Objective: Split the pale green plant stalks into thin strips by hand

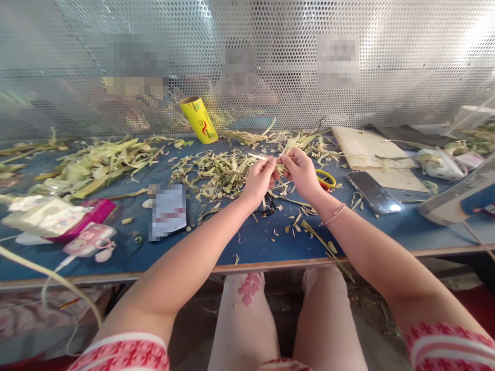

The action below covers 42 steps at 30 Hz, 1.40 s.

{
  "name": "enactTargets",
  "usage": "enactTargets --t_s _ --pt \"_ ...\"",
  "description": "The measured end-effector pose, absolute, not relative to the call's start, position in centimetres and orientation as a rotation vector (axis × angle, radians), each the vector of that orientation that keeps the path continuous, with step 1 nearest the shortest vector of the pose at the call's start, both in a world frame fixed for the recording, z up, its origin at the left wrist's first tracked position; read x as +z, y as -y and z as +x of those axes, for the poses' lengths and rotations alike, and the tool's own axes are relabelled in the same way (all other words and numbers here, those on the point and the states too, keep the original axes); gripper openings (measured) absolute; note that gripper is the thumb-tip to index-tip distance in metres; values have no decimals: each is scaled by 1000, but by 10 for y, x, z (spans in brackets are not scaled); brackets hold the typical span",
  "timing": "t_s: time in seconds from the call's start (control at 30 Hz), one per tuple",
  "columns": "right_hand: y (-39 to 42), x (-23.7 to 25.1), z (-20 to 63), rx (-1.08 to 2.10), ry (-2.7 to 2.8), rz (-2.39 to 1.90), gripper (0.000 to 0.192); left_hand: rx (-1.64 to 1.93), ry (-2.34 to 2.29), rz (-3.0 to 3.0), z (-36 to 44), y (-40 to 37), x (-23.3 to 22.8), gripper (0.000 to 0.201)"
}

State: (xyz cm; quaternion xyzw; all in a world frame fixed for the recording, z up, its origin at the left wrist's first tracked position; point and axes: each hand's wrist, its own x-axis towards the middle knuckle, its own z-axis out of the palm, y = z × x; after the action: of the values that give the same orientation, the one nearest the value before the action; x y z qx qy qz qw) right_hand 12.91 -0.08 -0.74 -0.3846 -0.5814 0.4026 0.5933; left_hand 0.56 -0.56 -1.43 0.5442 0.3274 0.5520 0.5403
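The 2 arms [193, 252] stretch forward, 2 hands [260, 181] held close together, fingertips [273, 161] pinched.

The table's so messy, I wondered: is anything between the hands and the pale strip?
No, nothing visible: the pale strip is pinched where the left hand and right hand meet. The shredded pile lies on the table, not between.

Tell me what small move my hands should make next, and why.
Perhaps ease the left hand slightly away from the right hand: both seem to pinch the strip close together, so little of it shows between them.
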Motion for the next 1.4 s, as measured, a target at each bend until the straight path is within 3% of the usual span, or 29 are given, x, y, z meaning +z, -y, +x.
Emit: enactTargets --t_s 0.8,1.0,1.17,1.4 --pt "-4 -10 130 906 1260 -888 29 1203 -808 1636 8 8 -18 40" --pt "-10 -13 133 874 1278 -883 32 1218 -1401 2028 -3 7 -8 45" --pt "-12 -13 134 835 1263 -924 34 891 -2072 2197 -23 17 12 55" --pt "-13 -14 133 853 1262 -926 32 705 -2266 1903 -52 6 28 58"
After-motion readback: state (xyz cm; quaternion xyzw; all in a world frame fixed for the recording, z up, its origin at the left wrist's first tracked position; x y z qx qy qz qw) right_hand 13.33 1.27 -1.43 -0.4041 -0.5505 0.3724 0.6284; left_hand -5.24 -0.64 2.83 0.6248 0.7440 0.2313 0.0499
